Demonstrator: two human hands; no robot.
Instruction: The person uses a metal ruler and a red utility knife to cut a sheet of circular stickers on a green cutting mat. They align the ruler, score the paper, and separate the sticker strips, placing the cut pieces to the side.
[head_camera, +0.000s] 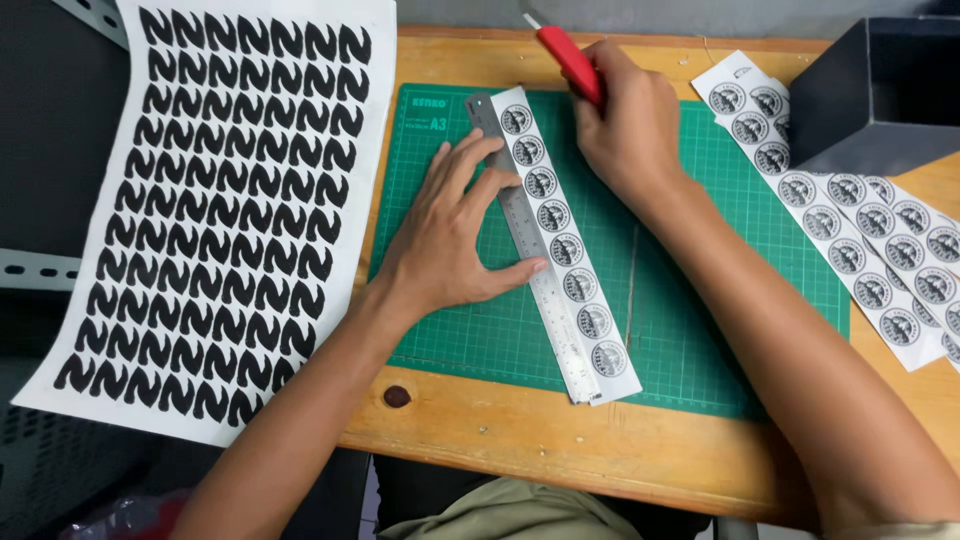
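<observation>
My left hand (455, 235) presses flat on a steel ruler (535, 270) that lies diagonally on a green cutting mat (700, 300). Beside the ruler's right edge lies a white strip of round printed stickers (565, 245), partly under the ruler. My right hand (625, 125) grips a red utility knife (570, 60) at the strip's far end, blade end pointing away toward the back edge of the table.
A large white sheet of black curved shapes (215, 200) hangs over the table's left edge. Several more sticker strips (870, 250) lie at the right, next to a dark grey box (880, 90). The wooden table (560, 440) front edge is near my body.
</observation>
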